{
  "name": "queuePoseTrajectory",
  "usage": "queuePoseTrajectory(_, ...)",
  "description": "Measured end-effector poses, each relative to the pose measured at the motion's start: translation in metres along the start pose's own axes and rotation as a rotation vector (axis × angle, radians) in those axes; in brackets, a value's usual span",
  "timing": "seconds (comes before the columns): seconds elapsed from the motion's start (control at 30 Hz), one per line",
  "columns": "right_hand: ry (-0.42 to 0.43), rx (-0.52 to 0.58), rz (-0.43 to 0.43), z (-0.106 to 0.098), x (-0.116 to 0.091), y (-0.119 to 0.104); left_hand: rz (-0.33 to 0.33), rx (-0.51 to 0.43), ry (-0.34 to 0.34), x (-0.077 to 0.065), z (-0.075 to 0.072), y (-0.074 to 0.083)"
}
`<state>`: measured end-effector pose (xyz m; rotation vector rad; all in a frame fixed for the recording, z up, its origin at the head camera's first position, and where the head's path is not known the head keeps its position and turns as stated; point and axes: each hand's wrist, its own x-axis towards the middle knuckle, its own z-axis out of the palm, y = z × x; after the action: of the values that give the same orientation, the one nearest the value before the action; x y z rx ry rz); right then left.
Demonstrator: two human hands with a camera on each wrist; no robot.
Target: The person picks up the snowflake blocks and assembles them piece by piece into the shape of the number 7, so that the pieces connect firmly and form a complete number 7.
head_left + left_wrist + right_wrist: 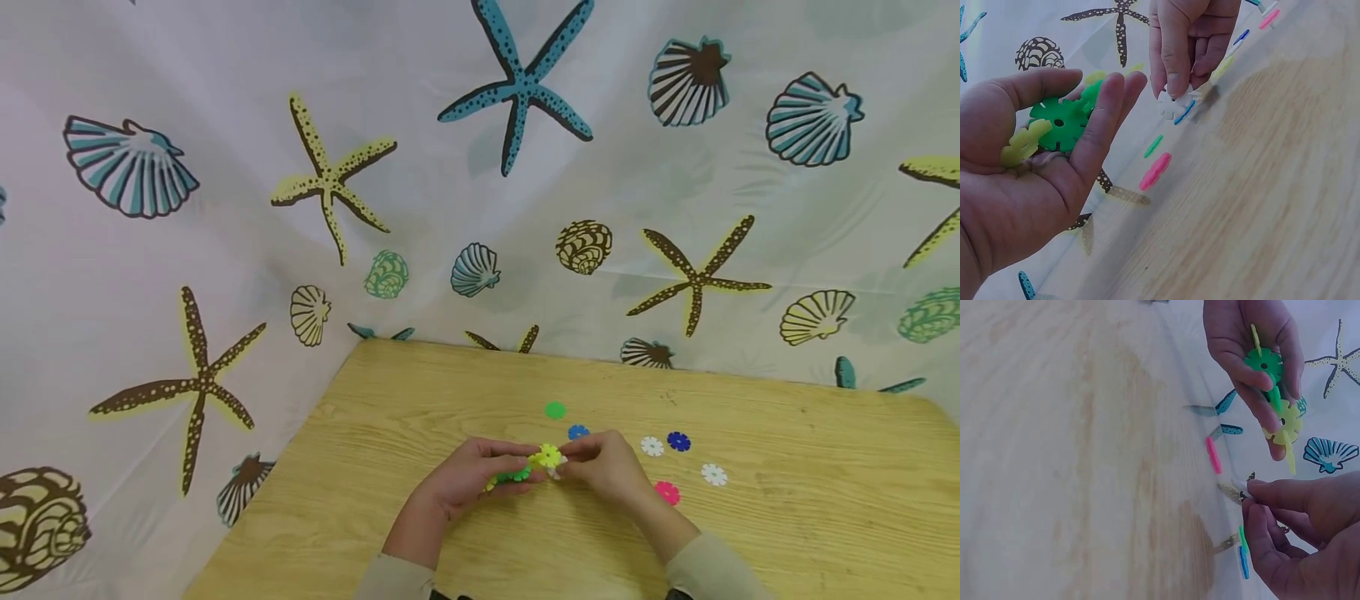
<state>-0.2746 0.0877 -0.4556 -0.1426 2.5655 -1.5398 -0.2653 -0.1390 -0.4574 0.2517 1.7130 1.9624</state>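
My left hand (476, 475) holds a small chain of notched plastic discs joined edge to edge. Yellow and green pieces alternate in it: a green disc (1059, 124) lies between thumb and fingers, a yellow disc (1025, 142) sits by the palm, and another yellow disc (550, 455) sticks out past the fingertips. Close to that end, my right hand (609, 467) pinches a white notched disc (1174, 105) between thumb and fingers. In the right wrist view the white disc is mostly covered by the fingertips, and a gap shows between it and the chain (1285, 422).
Loose discs lie flat on the wooden table (810, 500): a green one (555, 410), a light blue one (578, 432), a dark blue one (678, 441), a pink one (667, 493) and white ones (714, 475). A cloth (420, 167) printed with shells and starfish borders the table.
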Motion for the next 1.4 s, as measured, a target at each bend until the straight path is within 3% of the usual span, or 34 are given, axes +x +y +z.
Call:
queuePoseTrajectory(0.23, -0.003, 0.037, -0.01, -0.006, -0.009, 0.003, 0.018, 0.014, 0.025, 0.001, 0.001, -0.003)
queuePoseTrajectory(0.47, 0.053, 0.065, -0.022, -0.01, -0.02, 0.004, 0.026, -0.029, -0.005, 0.003, 0.005, -0.004)
queuePoseTrajectory(0.8, 0.093, 0.241, -0.009, -0.013, -0.028, 0.004, 0.045, -0.083, -0.051, 0.004, 0.012, -0.004)
queuePoseTrajectory(1.17, 0.195, 0.212, -0.032, -0.01, -0.032, 0.004, 0.035, -0.122, -0.074, 0.004, 0.018, -0.004)
queuePoseTrajectory(1.4, 0.204, 0.19, -0.07, -0.009, -0.032, 0.002, 0.045, -0.109, -0.089, 0.006, 0.02, -0.004)
